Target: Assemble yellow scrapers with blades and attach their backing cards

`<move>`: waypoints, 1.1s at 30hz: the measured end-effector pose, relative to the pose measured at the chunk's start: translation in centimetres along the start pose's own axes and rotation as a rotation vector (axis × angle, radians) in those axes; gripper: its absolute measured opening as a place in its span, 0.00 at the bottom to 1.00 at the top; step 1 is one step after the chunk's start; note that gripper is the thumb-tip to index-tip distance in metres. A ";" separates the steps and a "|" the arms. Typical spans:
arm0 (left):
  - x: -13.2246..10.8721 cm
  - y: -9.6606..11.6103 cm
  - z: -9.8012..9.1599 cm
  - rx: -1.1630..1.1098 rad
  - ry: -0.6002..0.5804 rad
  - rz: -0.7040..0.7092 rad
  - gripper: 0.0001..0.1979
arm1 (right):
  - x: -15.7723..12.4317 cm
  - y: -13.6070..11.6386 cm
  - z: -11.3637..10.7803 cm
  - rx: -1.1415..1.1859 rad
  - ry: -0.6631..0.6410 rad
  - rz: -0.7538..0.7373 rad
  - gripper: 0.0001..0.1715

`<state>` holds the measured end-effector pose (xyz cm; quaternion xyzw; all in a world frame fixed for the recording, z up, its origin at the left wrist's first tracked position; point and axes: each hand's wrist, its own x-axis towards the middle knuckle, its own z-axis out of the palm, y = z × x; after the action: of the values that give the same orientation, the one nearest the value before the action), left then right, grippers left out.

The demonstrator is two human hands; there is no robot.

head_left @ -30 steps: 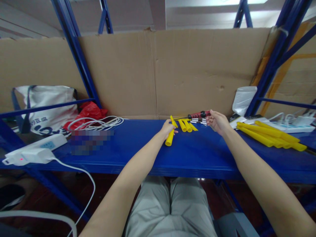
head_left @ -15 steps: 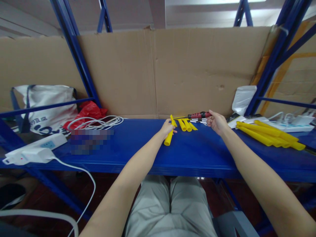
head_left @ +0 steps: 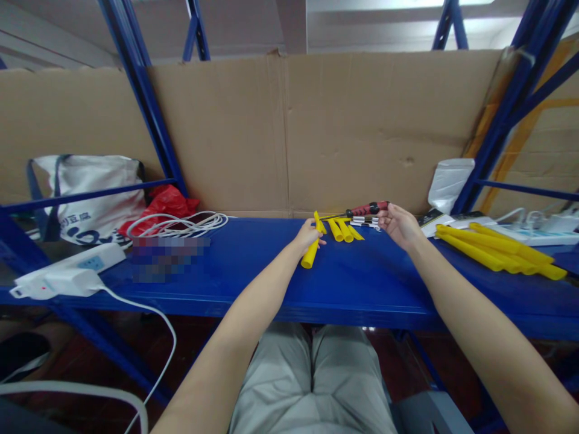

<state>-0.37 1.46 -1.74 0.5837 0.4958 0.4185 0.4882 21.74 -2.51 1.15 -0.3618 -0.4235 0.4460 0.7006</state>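
A yellow tube (head_left: 310, 256) is gripped by my left hand (head_left: 309, 234), its open end tilted down toward me. My right hand (head_left: 400, 225) is closed round the end of a screwdriver (head_left: 367, 209) with a red and black handle. The thin shaft points left and reaches the upper part of the tube; whether its tip touches is too small to tell. Between my hands, several short yellow tubes (head_left: 345, 232) lie on the blue shelf (head_left: 253, 265). Behind them, under the screwdriver, are small white and black pieces (head_left: 364, 222).
At right lies a pile of long yellow tubes (head_left: 497, 250) near a white power strip (head_left: 561, 236). On the left are another power strip (head_left: 72, 268), a coiled white cable (head_left: 199, 223), a red plastic bag (head_left: 165, 205) and a cloth bag (head_left: 94, 187). Cardboard (head_left: 353, 132) stands behind.
The view has shifted slightly. Both hands keep their holds on the tube and the screwdriver, whose handle sits a little differently in my right fingers.
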 end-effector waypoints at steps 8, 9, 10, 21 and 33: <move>-0.1 0.0 0.1 -0.005 0.007 -0.002 0.25 | 0.4 0.4 -0.8 -0.026 0.001 -0.016 0.15; -0.1 0.0 0.1 -0.002 0.006 -0.001 0.25 | 0.5 0.4 -0.9 -0.025 0.011 -0.007 0.16; -0.1 0.0 0.1 0.002 0.004 -0.002 0.25 | 0.6 0.4 -1.0 -0.024 0.020 0.005 0.16; -0.1 0.1 0.2 0.007 -0.007 0.006 0.25 | 0.3 0.1 -0.9 -0.024 -0.001 0.062 0.09; -0.1 0.1 0.2 0.024 -0.021 0.016 0.25 | 0.7 0.3 -1.4 -0.065 0.010 -0.020 0.16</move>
<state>-0.14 1.34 -1.73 0.5977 0.4909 0.4104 0.4830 23.11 -1.92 0.59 -0.3824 -0.4381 0.4231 0.6949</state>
